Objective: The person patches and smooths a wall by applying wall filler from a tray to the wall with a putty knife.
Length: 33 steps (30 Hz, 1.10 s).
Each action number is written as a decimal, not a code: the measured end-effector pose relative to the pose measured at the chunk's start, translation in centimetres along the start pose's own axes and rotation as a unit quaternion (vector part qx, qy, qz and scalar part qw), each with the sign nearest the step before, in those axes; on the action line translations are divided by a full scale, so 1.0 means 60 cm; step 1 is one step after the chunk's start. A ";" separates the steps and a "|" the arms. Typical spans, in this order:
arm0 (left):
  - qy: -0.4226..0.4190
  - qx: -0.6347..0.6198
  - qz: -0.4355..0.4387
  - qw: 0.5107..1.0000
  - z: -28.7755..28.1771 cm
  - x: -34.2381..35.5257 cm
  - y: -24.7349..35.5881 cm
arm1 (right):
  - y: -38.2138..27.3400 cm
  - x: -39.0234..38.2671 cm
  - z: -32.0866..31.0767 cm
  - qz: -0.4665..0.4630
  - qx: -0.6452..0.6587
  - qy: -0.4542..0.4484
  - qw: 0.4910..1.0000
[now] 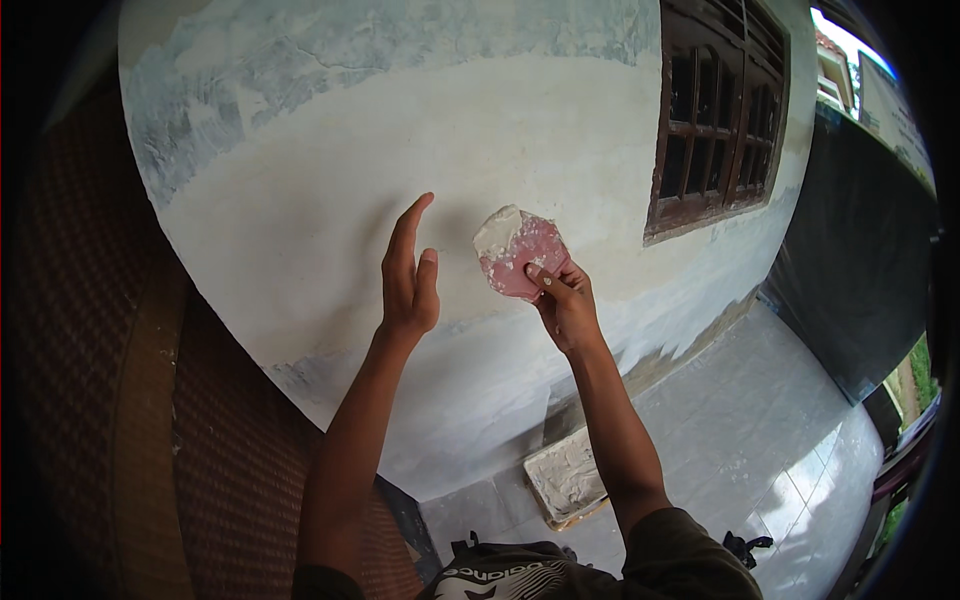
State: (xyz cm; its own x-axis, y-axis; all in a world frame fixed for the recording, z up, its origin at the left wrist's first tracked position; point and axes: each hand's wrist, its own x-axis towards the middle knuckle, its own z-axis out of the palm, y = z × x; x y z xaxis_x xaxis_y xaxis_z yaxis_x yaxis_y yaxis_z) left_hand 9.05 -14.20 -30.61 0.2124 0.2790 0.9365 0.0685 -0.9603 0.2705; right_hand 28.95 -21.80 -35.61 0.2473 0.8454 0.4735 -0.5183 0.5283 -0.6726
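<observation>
My left hand (408,275) is raised close to the pale painted wall (300,160), fingers extended and empty, casting a shadow; whether it touches the surface I cannot tell. To its right, my right hand (568,310) grips a flat pink octagonal spreader (520,262) by its lower edge, thumb on the face. White paste is smeared over the spreader's upper left and speckled across the rest. Down by the wall's base, below my hands, a rectangular tray (536,482) with creamy paste sits on the tiles, partly behind my right forearm.
A brown barred window (715,130) is at upper right, with a large dark board (850,260) beyond the wall's end. Brown woven panels (90,350) run along the left. Grey tiled floor (720,410) stretches below, with a small black object (745,547) at lower right.
</observation>
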 end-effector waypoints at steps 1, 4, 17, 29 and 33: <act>0.003 0.003 0.014 1.000 -0.011 0.014 -0.003 | -0.004 0.012 0.020 -0.006 0.000 -0.002 1.000; 0.012 0.004 0.062 0.998 -0.046 0.075 -0.005 | -0.020 0.049 0.065 -0.033 -0.017 -0.017 0.999; 0.069 0.062 0.205 0.974 -0.109 0.306 -0.003 | -0.206 0.246 0.223 -0.197 -0.115 -0.076 0.971; 0.173 0.211 0.267 0.924 -0.146 0.524 -0.013 | -0.381 0.504 0.365 -0.489 -0.307 -0.050 0.815; 0.177 0.264 0.225 0.921 -0.179 0.559 -0.043 | -0.412 0.515 0.445 -0.597 -0.490 0.061 0.632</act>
State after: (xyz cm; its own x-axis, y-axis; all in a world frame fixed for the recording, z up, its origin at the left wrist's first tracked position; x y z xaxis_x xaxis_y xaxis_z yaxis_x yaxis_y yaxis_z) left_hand 5.53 -2.45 2.52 0.0101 -0.2561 0.9666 0.5352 -0.8151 -0.2215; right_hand 27.56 -10.85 10.82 0.0765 -0.2344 0.9691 0.8388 0.5406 0.0645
